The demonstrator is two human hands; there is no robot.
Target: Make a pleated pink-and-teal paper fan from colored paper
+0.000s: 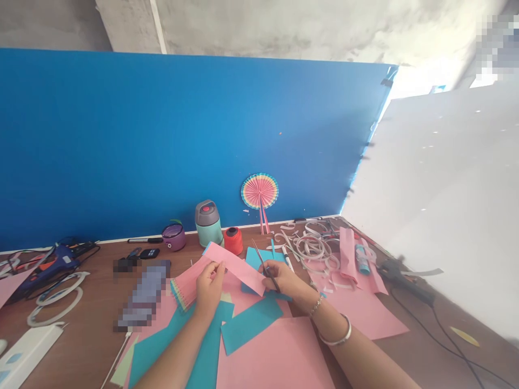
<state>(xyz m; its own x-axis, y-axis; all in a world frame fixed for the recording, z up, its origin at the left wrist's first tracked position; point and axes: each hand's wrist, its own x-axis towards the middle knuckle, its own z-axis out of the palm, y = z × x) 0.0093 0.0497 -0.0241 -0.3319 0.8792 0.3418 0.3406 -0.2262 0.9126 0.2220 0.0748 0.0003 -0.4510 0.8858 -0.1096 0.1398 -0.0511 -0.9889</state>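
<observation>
My left hand pinches a pink paper strip near its lower edge, thumb and fingers together. Behind that hand lies a pleated pink paper piece with a teal and yellow edge. My right hand is closed around a pair of scissors, blades pointing up and away, and its fingertips also touch the strip's right end. Below the hands, a teal paper piece rests on a large pink sheet. Another teal sheet lies partly under my left forearm.
A paper fan leans against the blue partition. Before it stand a red thread spool, a mint-and-grey container and a purple cup. Curled white strips and a glue gun are at right; a phone-like, blurred object is at left.
</observation>
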